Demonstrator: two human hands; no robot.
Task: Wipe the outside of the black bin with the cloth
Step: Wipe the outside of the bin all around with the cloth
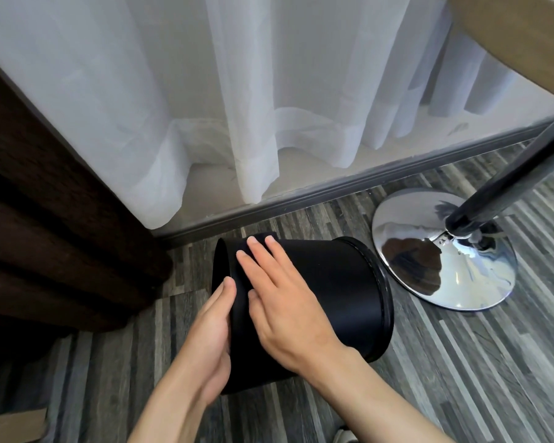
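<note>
At nine o'clock a dark brown curtain [45, 225] hangs down to the wood-pattern floor [461, 362], and a piece of brown cardboard [13, 426] lies at the eight o'clock corner. From ten to one o'clock a sheer white curtain [237, 91] falls to a grey skirting board [333, 187]. Just below centre, the black bin [333, 298] lies on its side on the floor, its base toward nine o'clock and its rimmed mouth toward three o'clock. The left hand [211, 334] rests flat against the base end, fingers straight and released, thumb along the edge. The right hand [285, 298] lies palm down on top of the bin's side, fingers spread and extended, pressing a black cloth [242, 266] against the wall near the base; the cloth blends with the bin, so its full outline is hard to tell, though a corner shows at the top edge by the fingertips. At three o'clock, just beside the bin's mouth, stands a shiny chrome round base [445, 251] with a dark pole [509, 171] rising toward two o'clock under a light wooden tabletop [525, 36].
</note>
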